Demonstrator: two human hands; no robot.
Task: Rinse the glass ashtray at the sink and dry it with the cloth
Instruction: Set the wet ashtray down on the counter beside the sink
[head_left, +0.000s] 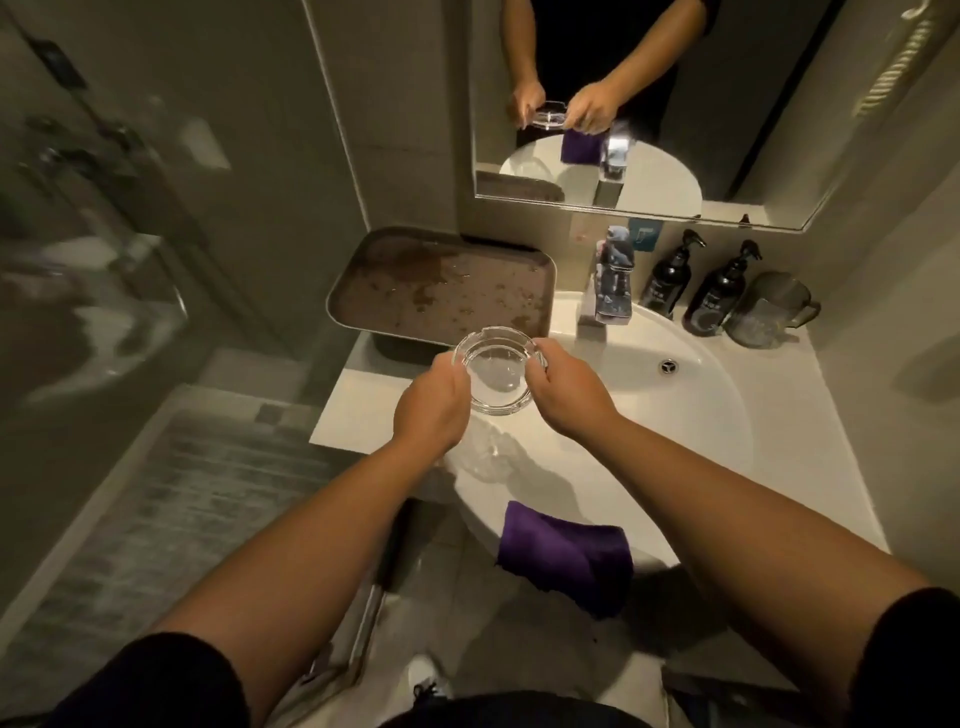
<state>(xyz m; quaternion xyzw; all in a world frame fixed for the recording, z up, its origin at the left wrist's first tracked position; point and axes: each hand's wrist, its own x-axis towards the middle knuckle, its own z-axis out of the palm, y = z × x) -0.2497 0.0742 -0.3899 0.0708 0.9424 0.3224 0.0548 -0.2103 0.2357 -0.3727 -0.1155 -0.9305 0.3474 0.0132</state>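
Item: glass ashtray, which I see gripped rim-to-rim by left hand and right hand, poised above sink, presumably to steady slippery glass; cloth draped within reach.

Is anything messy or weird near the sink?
Yes. The brown tray left of the faucet is blotchy with wet patches and droplets, and it sticks out past the counter edge. The purple cloth droops over the basin's front rim.
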